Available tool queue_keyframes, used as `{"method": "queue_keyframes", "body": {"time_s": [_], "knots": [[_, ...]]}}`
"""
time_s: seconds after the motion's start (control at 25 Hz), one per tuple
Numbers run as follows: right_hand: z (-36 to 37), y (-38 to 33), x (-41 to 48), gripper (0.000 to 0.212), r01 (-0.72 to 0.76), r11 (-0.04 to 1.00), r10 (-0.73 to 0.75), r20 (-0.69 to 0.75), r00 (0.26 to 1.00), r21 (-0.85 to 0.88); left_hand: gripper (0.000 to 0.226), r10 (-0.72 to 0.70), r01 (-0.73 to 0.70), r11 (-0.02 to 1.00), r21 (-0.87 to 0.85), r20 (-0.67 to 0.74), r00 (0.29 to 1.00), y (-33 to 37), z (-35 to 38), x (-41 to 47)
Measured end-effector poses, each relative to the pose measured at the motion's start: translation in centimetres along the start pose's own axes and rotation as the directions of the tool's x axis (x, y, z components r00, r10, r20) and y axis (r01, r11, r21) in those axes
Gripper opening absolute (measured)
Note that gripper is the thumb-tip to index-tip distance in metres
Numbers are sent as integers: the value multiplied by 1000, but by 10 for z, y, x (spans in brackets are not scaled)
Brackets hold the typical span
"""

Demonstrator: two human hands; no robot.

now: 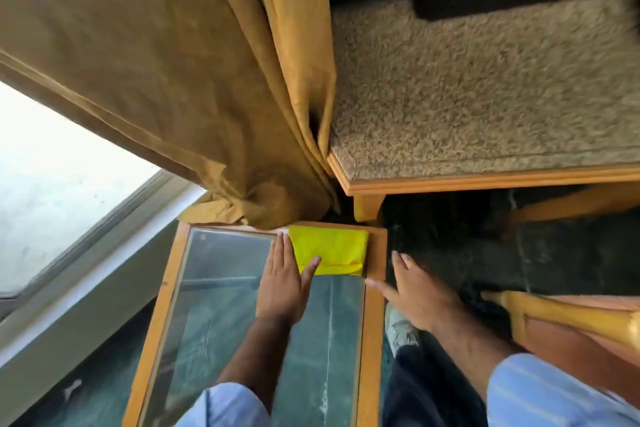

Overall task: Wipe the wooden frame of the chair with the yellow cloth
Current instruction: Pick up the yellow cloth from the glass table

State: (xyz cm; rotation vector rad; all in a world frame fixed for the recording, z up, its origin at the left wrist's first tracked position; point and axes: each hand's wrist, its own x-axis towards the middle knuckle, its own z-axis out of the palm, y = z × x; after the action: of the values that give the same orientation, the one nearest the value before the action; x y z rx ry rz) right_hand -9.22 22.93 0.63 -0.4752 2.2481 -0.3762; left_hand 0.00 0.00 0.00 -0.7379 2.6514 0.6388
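Yellow cloth (329,255): folded, on glass-topped bench (375,305) corner. Left hand (285,282) flat, thumb touching cloth; right hand (417,291) spread, empty. Step: pickup. Next: grasp cloth, carry to chair frame (561,317).

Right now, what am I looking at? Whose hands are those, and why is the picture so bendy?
The picture comes from a small wide camera worn on a person's head, looking down, and that is why the edges look bent. The two hands belong to that person. The left hand lies flat on a glass-topped table with a wooden rim, its thumb touching a folded yellow cloth. The right hand is open, its thumb reaching to the table's rim, holding nothing. Nobody has picked up the cloth yet. Above is a chair with a speckled cushion and a wooden frame, the part to be wiped. A brown curtain hangs on the left.
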Motion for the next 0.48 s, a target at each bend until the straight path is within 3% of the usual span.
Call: {"method": "queue_keyframes", "body": {"time_s": [0.16,0.28,0.4,0.48], "knots": [[38,-4,65,97,-69,992,71,-21,997,107,86,-151,159,984,-77,93,984,-42,45,56],[64,-8,107,66,-99,963,135,-132,982,250,68,-239,241,962,-128,35,970,-55,75,85],[76,-9,139,50,-199,881,279,-132,951,430,55,-356,348,927,-138,-42,934,-49,82,107],[84,-7,154,41,-281,769,368,-38,929,575,48,-445,431,876,-215,-18,895,-45,84,114]]}}
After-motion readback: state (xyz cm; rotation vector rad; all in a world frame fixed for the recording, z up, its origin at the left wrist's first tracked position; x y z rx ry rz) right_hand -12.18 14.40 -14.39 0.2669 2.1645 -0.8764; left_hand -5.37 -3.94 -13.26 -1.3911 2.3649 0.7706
